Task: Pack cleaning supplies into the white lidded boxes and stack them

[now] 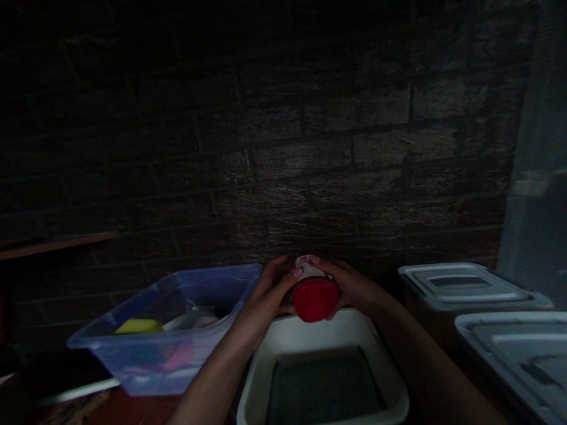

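- Red-and-white rounded container [315, 300], lower centre of frame
- left hand [272, 288] and right hand [345, 282] clasp its opposite sides
- white rectangular tub [316, 333] below, bottom centre

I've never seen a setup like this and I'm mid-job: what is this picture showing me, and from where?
There's no machine here. The single view comes from a camera worn on a person's head, looking forward and down. The left hand and right hand are bare and together hold a red-and-white container, its red end facing the camera. Lower in view is a pale tub with a dark item inside. At left sits a bluish see-through bin; at right, two pale lids. Behind is a brick wall. It's dim, so fine detail is lost.
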`<state>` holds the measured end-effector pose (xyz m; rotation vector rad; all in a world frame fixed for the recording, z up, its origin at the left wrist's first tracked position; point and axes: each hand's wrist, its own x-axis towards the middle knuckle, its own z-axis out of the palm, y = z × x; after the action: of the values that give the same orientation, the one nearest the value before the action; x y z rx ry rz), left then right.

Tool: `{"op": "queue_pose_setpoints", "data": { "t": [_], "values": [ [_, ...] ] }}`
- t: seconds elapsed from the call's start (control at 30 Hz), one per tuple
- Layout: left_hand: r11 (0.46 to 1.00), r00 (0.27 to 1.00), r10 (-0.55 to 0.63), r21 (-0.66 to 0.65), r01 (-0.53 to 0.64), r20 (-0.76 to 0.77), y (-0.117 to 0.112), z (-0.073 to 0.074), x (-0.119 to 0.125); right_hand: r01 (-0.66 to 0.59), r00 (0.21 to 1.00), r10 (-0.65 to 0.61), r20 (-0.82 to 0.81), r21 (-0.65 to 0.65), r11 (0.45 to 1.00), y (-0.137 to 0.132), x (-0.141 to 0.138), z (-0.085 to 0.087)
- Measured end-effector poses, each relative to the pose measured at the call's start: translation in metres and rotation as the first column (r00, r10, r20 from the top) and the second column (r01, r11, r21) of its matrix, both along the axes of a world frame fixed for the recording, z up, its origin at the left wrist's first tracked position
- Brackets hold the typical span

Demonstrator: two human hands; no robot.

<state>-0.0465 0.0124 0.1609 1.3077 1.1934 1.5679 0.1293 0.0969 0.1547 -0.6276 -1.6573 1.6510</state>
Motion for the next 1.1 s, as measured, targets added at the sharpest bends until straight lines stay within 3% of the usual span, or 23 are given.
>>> {"op": "queue_pose_setpoints", "data": {
  "t": [0.23,0.33,0.47,0.77,1.0,1.1],
  "values": [
    [0.99,0.99,-0.135,0.038,0.133,0.046,0.0,0.0,-0.004,-0.023,0.985,0.042,-0.165,0.117,0.993,-0.006,0.002,0.001],
    [0.97,0.971,-0.237,0.065,0.236,0.017,-0.001,0.002,-0.007,-0.063,0.98,0.092,-0.176,0.165,0.984,-0.006,0.005,0.004],
    [0.958,0.958,-0.286,0.028,0.286,-0.017,-0.002,0.003,-0.009,-0.107,0.977,0.141,-0.161,0.206,0.973,-0.006,0.006,0.006],
    [0.968,0.968,-0.251,-0.014,0.251,0.013,-0.009,0.006,-0.014,-0.1,0.992,0.111,-0.061,0.151,0.983,-0.014,0.009,0.012],
    [0.968,0.966,-0.237,-0.105,0.227,-0.1,-0.022,-0.007,-0.025,-0.191,0.978,0.172,0.116,0.185,0.964,-0.019,0.006,0.007],
    [0.961,0.961,-0.243,-0.166,0.22,-0.132,-0.025,-0.006,-0.03,-0.185,0.976,0.16,0.146,0.175,0.967,-0.022,0.002,0.004]
  ]
}}
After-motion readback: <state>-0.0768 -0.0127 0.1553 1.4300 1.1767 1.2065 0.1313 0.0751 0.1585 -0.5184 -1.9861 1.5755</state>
